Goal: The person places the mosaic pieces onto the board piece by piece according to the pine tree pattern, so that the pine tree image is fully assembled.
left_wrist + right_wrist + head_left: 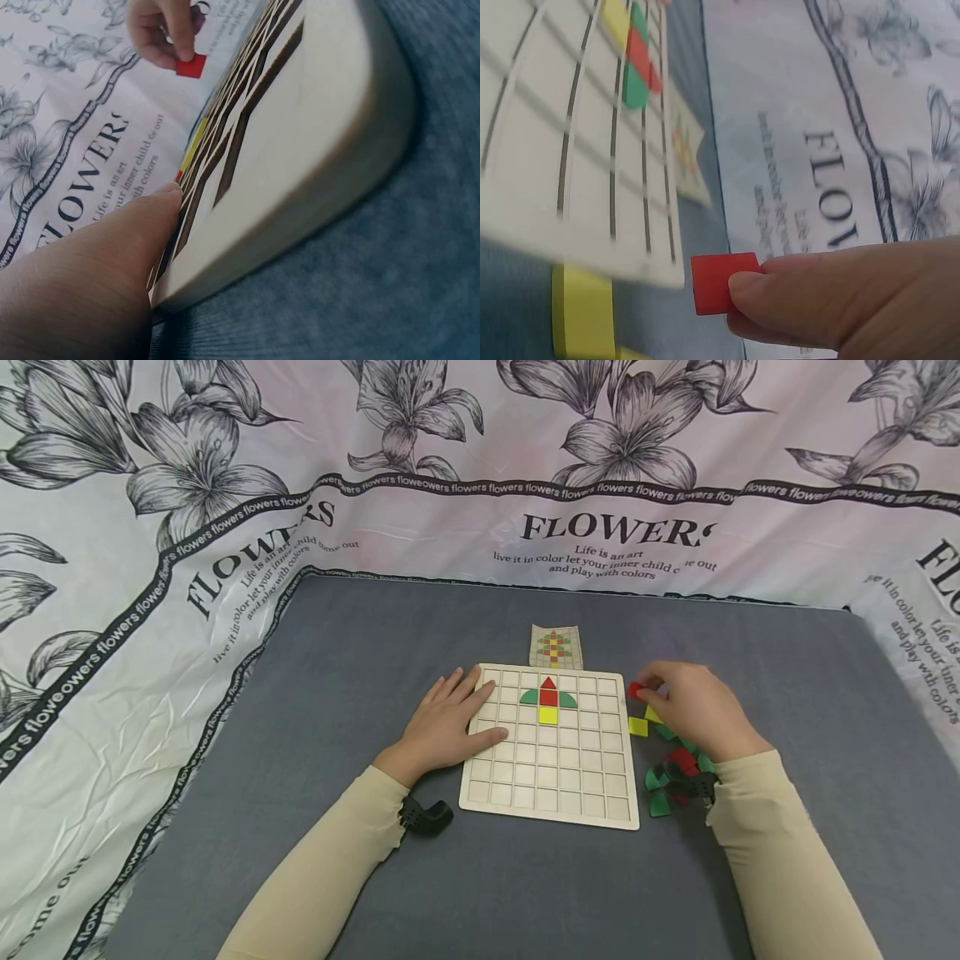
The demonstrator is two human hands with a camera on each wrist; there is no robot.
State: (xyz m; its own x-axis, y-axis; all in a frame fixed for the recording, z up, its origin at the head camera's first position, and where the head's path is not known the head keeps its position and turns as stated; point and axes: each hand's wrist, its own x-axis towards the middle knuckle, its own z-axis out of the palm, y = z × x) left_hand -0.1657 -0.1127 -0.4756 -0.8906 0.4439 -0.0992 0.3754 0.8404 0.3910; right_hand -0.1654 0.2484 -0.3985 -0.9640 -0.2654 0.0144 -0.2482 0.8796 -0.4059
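My right hand [693, 706] pinches a red square tile [714, 285] between thumb and fingertips, just off the right edge of the wooden grid board [555, 777]. My left hand [444, 727] rests on the board's left edge, fingers spread and straight, the thumb [150, 217] lying on its surface. Near the top of the grid sit a red triangle [548, 683], a red square [548, 697], a yellow square [548, 716] and a green curved piece on each side of the red square. Behind the board lies a small pattern card [555, 647].
Right of the board, a yellow tile [637, 727] lies on the grey cloth. Several loose green pieces [659, 803] and red pieces [682, 760] are scattered below and beside my right hand, partly hidden by the wrist strap. A flower-printed sheet [420, 527] hangs behind.
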